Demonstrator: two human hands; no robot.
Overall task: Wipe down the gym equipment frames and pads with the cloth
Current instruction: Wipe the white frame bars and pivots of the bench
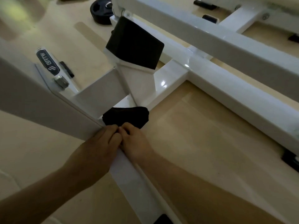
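Note:
A black cloth [126,116] lies bunched on the low white frame bar [129,172] of the gym machine, right where the bar meets an upright post. My left hand [100,141] and my right hand [135,141] sit side by side on that bar, and the curled fingertips of both pinch the cloth's near edge. Farther up the frame is a black pad [135,44] on a white bracket.
A wide white post [40,104] with a dark logo plate [47,62] slants across the left. White frame beams [226,88] run to the right over the beige floor [202,135]. A black weight plate [101,11] lies at the top. A black rubber foot [290,159] sits at the right edge.

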